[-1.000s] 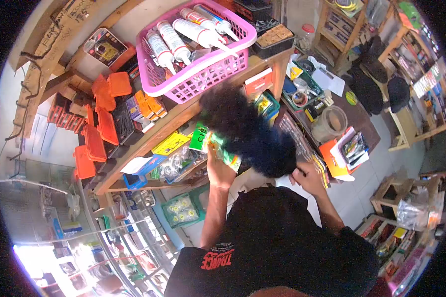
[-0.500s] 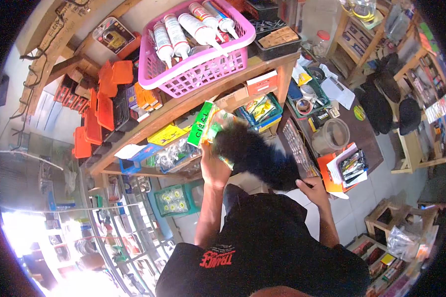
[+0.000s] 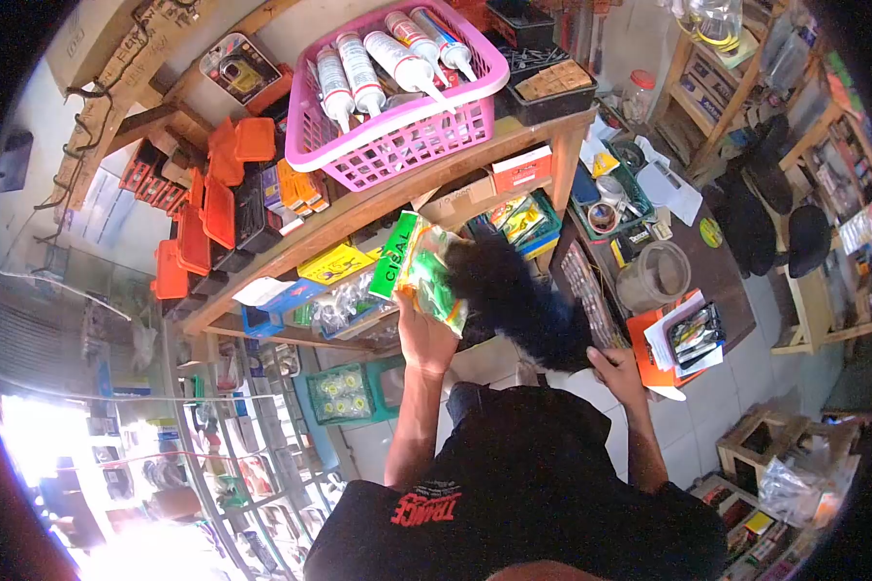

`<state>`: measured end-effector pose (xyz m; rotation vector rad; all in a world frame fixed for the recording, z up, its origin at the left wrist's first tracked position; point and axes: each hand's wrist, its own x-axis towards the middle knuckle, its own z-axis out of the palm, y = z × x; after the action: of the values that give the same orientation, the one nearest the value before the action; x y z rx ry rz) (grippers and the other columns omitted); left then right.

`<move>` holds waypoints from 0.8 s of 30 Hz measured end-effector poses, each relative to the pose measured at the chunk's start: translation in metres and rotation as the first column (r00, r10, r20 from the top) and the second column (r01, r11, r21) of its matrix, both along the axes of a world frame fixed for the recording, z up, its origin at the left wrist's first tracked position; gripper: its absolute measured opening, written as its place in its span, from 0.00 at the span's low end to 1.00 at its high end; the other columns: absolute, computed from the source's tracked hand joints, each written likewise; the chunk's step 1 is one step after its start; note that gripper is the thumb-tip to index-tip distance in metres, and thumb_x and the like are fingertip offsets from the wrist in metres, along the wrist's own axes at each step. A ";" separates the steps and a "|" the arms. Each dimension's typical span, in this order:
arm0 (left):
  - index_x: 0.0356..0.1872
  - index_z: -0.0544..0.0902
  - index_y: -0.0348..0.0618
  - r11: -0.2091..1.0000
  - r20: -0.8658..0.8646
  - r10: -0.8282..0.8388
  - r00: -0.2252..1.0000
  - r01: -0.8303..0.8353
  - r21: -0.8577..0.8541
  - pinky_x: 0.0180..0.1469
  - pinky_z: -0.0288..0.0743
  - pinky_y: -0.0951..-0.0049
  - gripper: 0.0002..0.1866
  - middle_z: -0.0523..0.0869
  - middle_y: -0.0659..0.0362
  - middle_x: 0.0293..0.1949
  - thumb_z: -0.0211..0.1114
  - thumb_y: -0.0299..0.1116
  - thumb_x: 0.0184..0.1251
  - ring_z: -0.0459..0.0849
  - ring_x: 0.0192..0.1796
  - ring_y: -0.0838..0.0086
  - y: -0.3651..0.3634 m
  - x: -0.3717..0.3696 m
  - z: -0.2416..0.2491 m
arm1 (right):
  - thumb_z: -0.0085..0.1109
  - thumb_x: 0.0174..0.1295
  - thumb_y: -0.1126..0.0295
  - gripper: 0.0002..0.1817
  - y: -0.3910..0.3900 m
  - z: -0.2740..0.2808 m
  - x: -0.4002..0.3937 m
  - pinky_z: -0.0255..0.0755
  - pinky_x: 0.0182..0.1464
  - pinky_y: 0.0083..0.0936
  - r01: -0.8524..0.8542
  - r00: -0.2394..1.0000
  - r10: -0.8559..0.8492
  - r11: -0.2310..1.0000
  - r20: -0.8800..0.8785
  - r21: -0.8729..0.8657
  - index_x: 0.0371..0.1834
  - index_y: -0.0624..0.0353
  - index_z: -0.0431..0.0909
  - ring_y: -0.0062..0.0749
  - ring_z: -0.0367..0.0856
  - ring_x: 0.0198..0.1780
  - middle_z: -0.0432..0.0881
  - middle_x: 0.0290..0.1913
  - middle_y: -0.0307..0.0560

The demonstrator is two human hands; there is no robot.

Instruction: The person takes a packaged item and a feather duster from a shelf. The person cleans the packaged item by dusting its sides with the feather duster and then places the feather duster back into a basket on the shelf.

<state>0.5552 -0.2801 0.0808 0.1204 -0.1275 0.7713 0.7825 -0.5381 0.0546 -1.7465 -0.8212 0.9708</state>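
Observation:
In my left hand (image 3: 426, 337) is a clear plastic packet (image 3: 436, 286) with a bright green printed header and green and orange contents. My fingers are closed around its lower edge. My right hand (image 3: 618, 373) grips the near end of a fluffy black duster (image 3: 518, 300), its handle hidden in the fist. The duster's far tip lies right at the packet's right side and overlaps it in this view. Behind the packet, a yellow packet (image 3: 335, 263) rests on the lower shelf.
A pink basket (image 3: 407, 136) of sealant tubes stands on the wooden shelf (image 3: 368, 198) ahead. Orange boxes (image 3: 194, 232) line its left part. On the right, a dark table (image 3: 731, 290) bears a clear plastic tub (image 3: 654, 278). A green crate (image 3: 339, 392) sits low at left.
The duster's tip has shifted right, off the packet's face, uncovering more of it. Both hands keep their hold, and the view has shifted slightly.

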 end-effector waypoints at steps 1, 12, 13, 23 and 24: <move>0.69 0.64 0.47 0.999 -0.040 0.014 0.999 -0.016 -0.039 0.72 0.54 0.53 0.32 0.71 0.54 0.67 0.39 0.58 0.75 0.68 0.68 0.58 -0.001 0.004 0.004 | 0.60 0.65 0.59 0.26 0.002 0.001 0.000 0.53 0.22 0.24 0.054 0.997 -0.053 0.999 -0.054 0.010 0.15 0.65 0.66 0.16 0.59 0.21 0.61 0.15 0.34; 0.69 0.64 0.51 0.995 -0.340 0.032 0.940 -0.061 -0.074 0.69 0.58 0.51 0.29 0.72 0.59 0.66 0.41 0.56 0.76 0.70 0.66 0.62 -0.009 0.043 0.028 | 0.60 0.65 0.56 0.27 -0.017 -0.007 0.021 0.56 0.20 0.26 0.033 0.996 -0.033 0.999 0.084 -0.002 0.14 0.66 0.72 0.17 0.60 0.17 0.65 0.12 0.34; 0.70 0.64 0.52 0.994 -0.386 0.003 0.923 -0.043 -0.096 0.69 0.58 0.51 0.29 0.72 0.59 0.66 0.40 0.56 0.76 0.70 0.66 0.63 -0.010 0.046 0.032 | 0.60 0.65 0.56 0.27 -0.023 -0.007 0.023 0.56 0.20 0.26 0.043 0.989 -0.045 0.999 0.141 0.017 0.14 0.66 0.72 0.17 0.60 0.18 0.65 0.13 0.34; 0.71 0.61 0.49 0.997 -0.242 -0.070 0.968 0.078 0.025 0.72 0.53 0.51 0.31 0.68 0.57 0.69 0.35 0.57 0.76 0.65 0.70 0.58 -0.025 0.054 0.038 | 0.60 0.65 0.60 0.26 -0.055 -0.012 0.038 0.55 0.18 0.22 0.032 0.965 -0.036 0.999 0.261 0.019 0.11 0.64 0.71 0.13 0.63 0.16 0.69 0.11 0.33; 0.71 0.61 0.49 0.996 -0.154 -0.086 0.984 0.088 0.005 0.72 0.53 0.51 0.31 0.68 0.57 0.69 0.36 0.57 0.76 0.65 0.70 0.57 -0.022 0.052 0.029 | 0.61 0.64 0.61 0.26 -0.052 -0.011 0.033 0.54 0.18 0.22 0.126 0.963 -0.136 0.990 0.234 0.060 0.11 0.64 0.70 0.13 0.63 0.16 0.68 0.11 0.33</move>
<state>0.6068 -0.3017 0.1097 0.1837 0.0092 0.6718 0.8159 -0.5904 0.0435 -1.8760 -0.8584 0.6587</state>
